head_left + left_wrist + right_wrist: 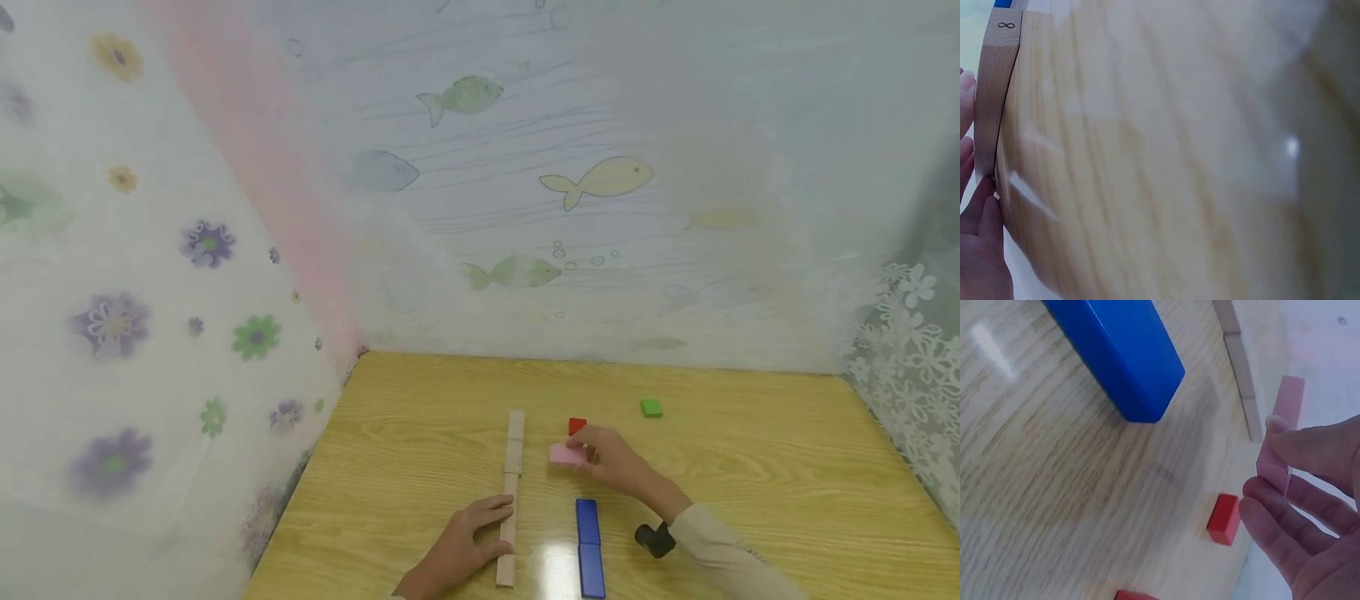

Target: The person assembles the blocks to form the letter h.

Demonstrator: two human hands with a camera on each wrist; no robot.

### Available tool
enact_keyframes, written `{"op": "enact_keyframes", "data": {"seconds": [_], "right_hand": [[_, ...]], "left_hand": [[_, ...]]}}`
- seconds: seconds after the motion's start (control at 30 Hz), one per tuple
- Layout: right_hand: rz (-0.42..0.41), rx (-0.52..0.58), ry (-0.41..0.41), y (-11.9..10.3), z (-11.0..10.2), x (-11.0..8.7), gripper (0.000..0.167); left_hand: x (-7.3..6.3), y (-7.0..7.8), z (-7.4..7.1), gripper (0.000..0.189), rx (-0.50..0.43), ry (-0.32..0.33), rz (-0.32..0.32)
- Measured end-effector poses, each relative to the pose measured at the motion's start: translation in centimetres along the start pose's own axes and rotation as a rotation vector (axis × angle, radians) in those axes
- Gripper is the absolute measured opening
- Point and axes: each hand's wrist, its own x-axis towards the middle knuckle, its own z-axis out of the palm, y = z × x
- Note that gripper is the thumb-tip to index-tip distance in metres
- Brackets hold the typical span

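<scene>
My right hand [615, 461] pinches a pink block [566, 454] between thumb and fingers. In the right wrist view the same pink block [1288, 406] tilts upward from the fingertips. Just beyond that hand sits a small red block [577, 426], partly covered by it. A row of plain wooden blocks [513, 457] runs front to back. Beside the near part of this row lies my left hand [467, 537], its fairly straight fingers and thumb touching the row's left side. The left wrist view shows one wooden block [1001, 28] marked with an 8.
Two blue blocks [588, 523] lie end to end right of the wooden row. A green block [651, 408] sits near the table's back. By the right sleeve lies a black object [654, 540]. Printed sheets [480, 225] hang behind the table [420, 433] and on its left.
</scene>
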Motion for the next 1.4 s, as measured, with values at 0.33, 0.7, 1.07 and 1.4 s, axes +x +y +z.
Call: {"op": "enact_keyframes", "data": {"seconds": [0.33,0.7,1.07,1.4], "right_hand": [[0.031,0.012,-0.011,-1.3,1.9,0.5,0.026],[0.123,-0.012,-0.03,-1.1,4.4,1.0,0.025],[0.074,-0.063,0.015,-1.0,5.5,1.5,0.026],[0.104,-0.078,-0.013,-1.1,5.5,2.1,0.026]], "left_hand": [[-0.3,-0.2,-0.2,0.055,0.011,0.004,0.007],[-0.4,-0.8,-0.1,0.055,0.025,-0.016,-0.011],[-0.1,-0.7,0.0,0.055,0.027,-0.016,-0.006],[0.1,-0.5,0.1,0.055,0.024,-0.004,0.007]]}}
